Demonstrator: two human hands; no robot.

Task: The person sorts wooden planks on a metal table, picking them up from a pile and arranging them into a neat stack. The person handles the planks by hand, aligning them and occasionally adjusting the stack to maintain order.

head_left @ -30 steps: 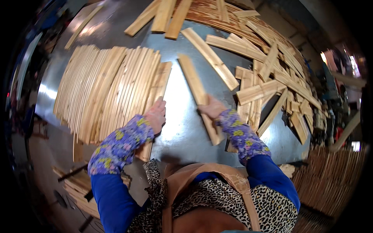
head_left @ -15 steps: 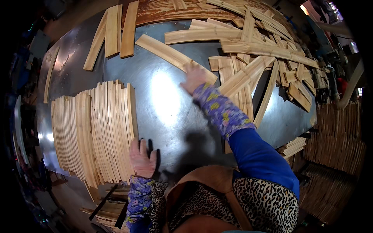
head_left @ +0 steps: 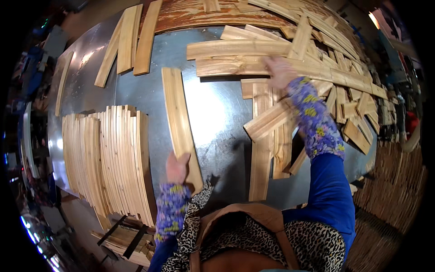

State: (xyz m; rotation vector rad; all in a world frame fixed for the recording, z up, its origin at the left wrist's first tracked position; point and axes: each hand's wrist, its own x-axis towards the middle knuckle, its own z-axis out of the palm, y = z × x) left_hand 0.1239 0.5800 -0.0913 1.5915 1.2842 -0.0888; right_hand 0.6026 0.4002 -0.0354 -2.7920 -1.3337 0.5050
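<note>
My left hand [head_left: 177,168] grips a long wooden board [head_left: 178,109] near its lower end, the thumb lying over its top face. The board stretches away from me across the metal tabletop, to the right of a row of boards [head_left: 120,158] packed side by side on edge. My right hand [head_left: 279,72] reaches out to the jumbled heap of boards at the right. It touches a horizontal board [head_left: 231,66] there; motion blur hides how its fingers are set.
Three boards [head_left: 128,41] lean together at the far left, and a narrow strip [head_left: 63,84] lies by the left edge. Crossed boards [head_left: 346,81] fill the right side. Below the table's right edge stand tall wood stacks [head_left: 385,181]; more boards [head_left: 124,247] rest at the lower left.
The board that lay slanted under my right hand now points away from me, its near end in my left hand. My right hand has moved right to the heap.
</note>
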